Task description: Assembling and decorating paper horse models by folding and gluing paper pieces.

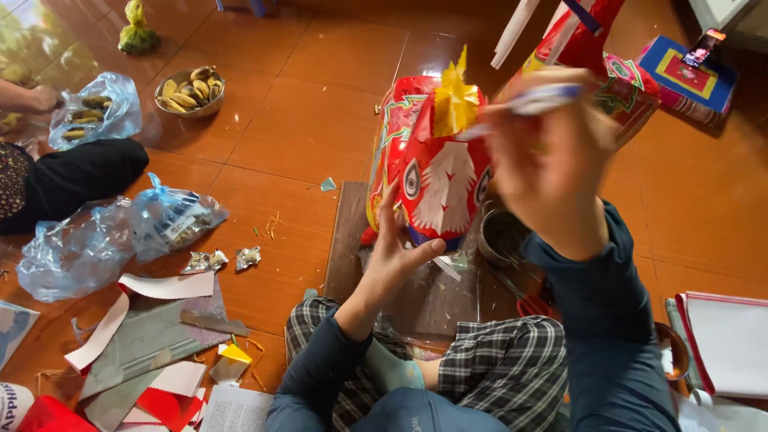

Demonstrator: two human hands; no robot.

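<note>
A: Figure, head view. What do I have in hand, and where does it sit?

B: A hollow red paper animal head with painted eyes and a yellow paper crest (436, 164), standing on a dark board (344, 240) on the orange tiled floor. My left hand (396, 252) lies open against its lower left side, fingers spread, steadying and not clasping. My right hand (548, 152) is raised just beside the crest, clenched on a thin pale stick-like tool (536, 100).

A: How do I judge it will handle?

B: Light, thin-skinned and easily dented; the glossy paper looks slippery. I would bear it from below or with flat palms on both flanks, never by the crest.

A: What stays unclear?

B: The right hand is motion-blurred, so I cannot tell the tool's kind. It also covers the figure's right side. The small dark round pot (502, 232) shows no contents. At the left edge, another person's hand (36, 98) is cut off beside a clear plastic bag (92, 112).
</note>
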